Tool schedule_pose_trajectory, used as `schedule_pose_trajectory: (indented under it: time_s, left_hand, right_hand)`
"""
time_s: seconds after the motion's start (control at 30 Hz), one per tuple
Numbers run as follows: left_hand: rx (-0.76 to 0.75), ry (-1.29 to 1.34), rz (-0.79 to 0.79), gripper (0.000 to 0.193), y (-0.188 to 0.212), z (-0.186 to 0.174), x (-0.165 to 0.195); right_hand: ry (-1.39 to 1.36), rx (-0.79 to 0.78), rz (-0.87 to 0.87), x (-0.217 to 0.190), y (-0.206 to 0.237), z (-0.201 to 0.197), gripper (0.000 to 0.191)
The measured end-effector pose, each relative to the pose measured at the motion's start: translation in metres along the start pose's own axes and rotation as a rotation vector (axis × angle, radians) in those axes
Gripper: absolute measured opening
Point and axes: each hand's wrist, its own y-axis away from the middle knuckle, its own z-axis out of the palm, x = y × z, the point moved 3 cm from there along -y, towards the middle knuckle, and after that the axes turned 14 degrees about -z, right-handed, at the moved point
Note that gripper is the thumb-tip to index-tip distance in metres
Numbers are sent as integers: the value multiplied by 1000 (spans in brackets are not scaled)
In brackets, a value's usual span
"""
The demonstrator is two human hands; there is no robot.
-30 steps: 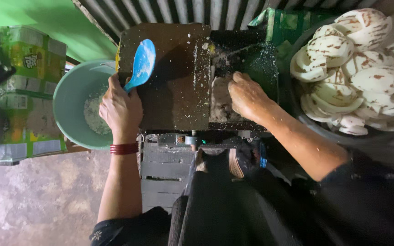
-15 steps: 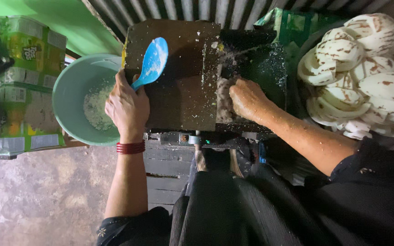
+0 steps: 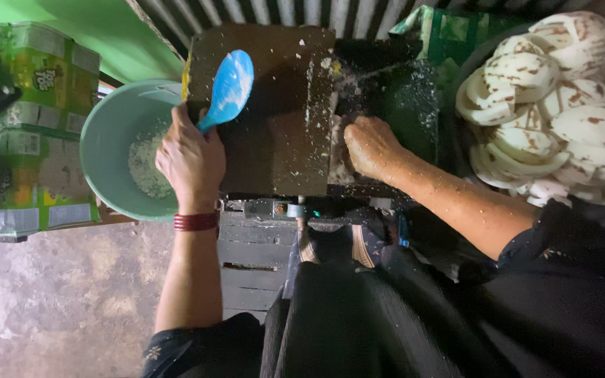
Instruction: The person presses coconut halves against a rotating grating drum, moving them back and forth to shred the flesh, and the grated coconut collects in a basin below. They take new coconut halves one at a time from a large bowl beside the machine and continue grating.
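Your left hand (image 3: 192,159) grips the blue scoop (image 3: 228,88) over the bucket (image 3: 110,133); your right hand (image 3: 369,145) presses coconut into the grater (image 3: 379,91). Keep fingers clear.

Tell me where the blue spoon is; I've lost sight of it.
In the head view, the blue spoon is in the left hand, raised over the dark machine top, just right of the green bucket.

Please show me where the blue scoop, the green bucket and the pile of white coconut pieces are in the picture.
blue scoop (image 3: 230,85): head view, on its broad blade.
green bucket (image 3: 104,143): head view, on its inner wall at the left.
white coconut pieces (image 3: 574,120): head view, on a piece near the pile's middle.
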Motion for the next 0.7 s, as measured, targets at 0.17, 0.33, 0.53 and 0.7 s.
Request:
schedule_pose_trajectory:
  time_s: [0.17, 0.33, 0.53, 0.7]
  left_hand:
    - [13, 64, 42, 28, 3, -1, -2]
    - [7, 46, 33, 32, 4, 2, -4]
    - [41, 55, 86, 33, 4, 1, -2]
    - [-2, 43, 12, 30, 2, 0, 1]
  right_hand:
    - [-45, -113, 43, 16, 4, -36, 19]
    - [-47, -137, -37, 12, 19, -55, 4]
    - [-28, -206, -52, 16, 15, -37, 4]
    - [-74, -248, -16, 31, 8, -17, 10]
